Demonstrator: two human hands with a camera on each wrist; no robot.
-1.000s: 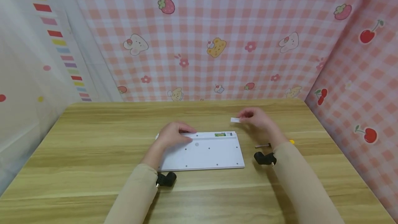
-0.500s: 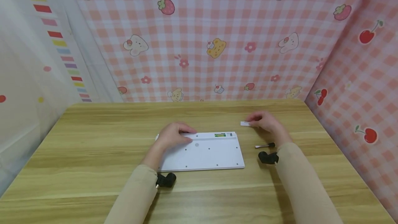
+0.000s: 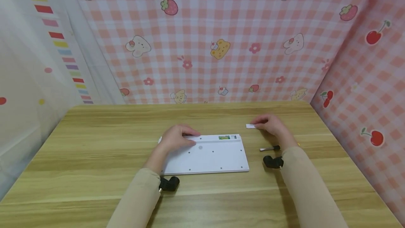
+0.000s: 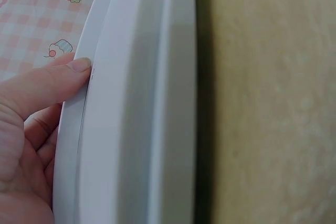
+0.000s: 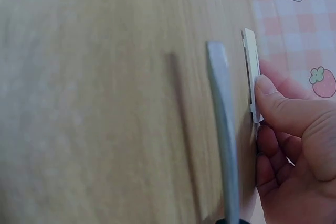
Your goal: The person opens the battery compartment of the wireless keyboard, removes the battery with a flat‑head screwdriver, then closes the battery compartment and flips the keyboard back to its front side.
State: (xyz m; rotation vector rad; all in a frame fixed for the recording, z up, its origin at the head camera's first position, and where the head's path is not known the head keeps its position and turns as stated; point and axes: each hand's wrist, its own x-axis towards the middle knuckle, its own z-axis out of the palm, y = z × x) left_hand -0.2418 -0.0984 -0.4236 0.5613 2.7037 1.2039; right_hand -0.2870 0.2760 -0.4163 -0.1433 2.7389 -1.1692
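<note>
A white keyboard (image 3: 205, 157) lies face down, its underside dotted with small screws. A green battery (image 3: 224, 137) shows in the open slot along its raised far edge. My left hand (image 3: 177, 138) grips that far edge left of the slot; in the left wrist view the thumb (image 4: 80, 65) presses on the keyboard (image 4: 105, 129) with the fingers behind it. Right of the keyboard, my right hand (image 3: 269, 124) pinches a small white battery cover (image 3: 250, 126). The right wrist view shows the cover (image 5: 252, 74) held on edge between thumb and fingers, close to the tabletop.
On the wooden table (image 3: 95, 150), a flat-blade screwdriver (image 3: 268, 149) lies between the keyboard and my right forearm, its handle partly hidden by the sleeve. A checked pink cloth (image 3: 202, 45) hangs along the table's back edge.
My right hand has moved right and slightly nearer to me with the battery cover, then nearly stopped. My left hand and the keyboard have stayed in place.
</note>
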